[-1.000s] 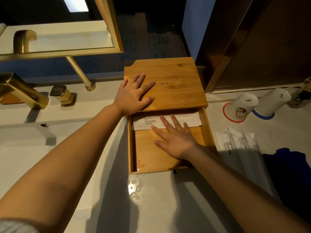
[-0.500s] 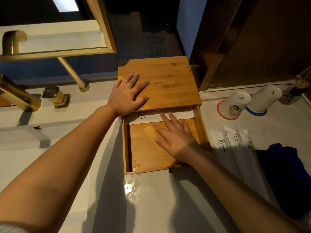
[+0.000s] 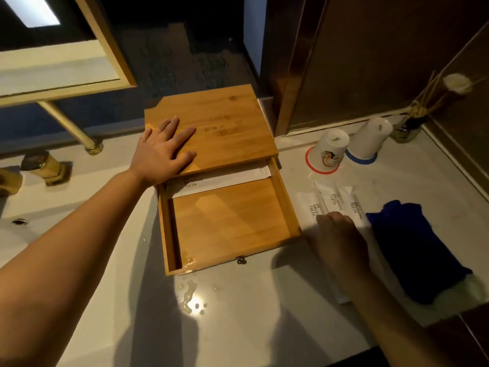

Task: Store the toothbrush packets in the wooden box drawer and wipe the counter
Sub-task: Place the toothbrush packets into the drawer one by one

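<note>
left hand (image 3: pixel 161 152) flat, fingers spread, steadying wooden box (image 3: pixel 225 128) | drawer (image 3: pixel 230 223) open, one toothbrush packet (image 3: pixel 225 180) at back | right hand (image 3: pixel 338 239) over counter packets (image 3: pixel 333 201), grip unclear | blue cloth (image 3: pixel 412 247) beside, for wiping

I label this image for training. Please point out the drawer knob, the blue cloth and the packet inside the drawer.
drawer knob (image 3: pixel 241 260): head view, its metal front.
blue cloth (image 3: pixel 412 250): head view, its middle.
packet inside the drawer (image 3: pixel 225 180): head view, its white middle.
</note>
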